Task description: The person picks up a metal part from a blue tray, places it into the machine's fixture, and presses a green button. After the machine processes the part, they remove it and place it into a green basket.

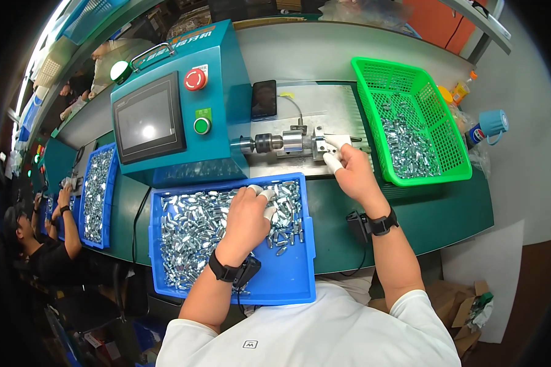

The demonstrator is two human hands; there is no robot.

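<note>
My left hand (246,219) reaches into a blue tray (288,282) that holds many small shiny metal fittings (193,229). Its fingers, tipped with white finger cots, are bent down onto the fittings; whether one is pinched among them is hidden. At the machine, my right hand (355,172) has its cot-covered thumb and fingers closed in at the right end of a metal clamping fixture (318,144). Anything between those fingertips cannot be made out. Left of the fixture, in line with it, are a bright metal cylinder (292,141) and a dark chuck (267,143).
A teal machine (226,67) with a screen (148,120), red stop button (194,79) and green button (202,126) stands behind the tray. A green basket (462,172) of fittings is at the right. A phone (264,98) lies behind the chuck. Another person (49,244) works at far left.
</note>
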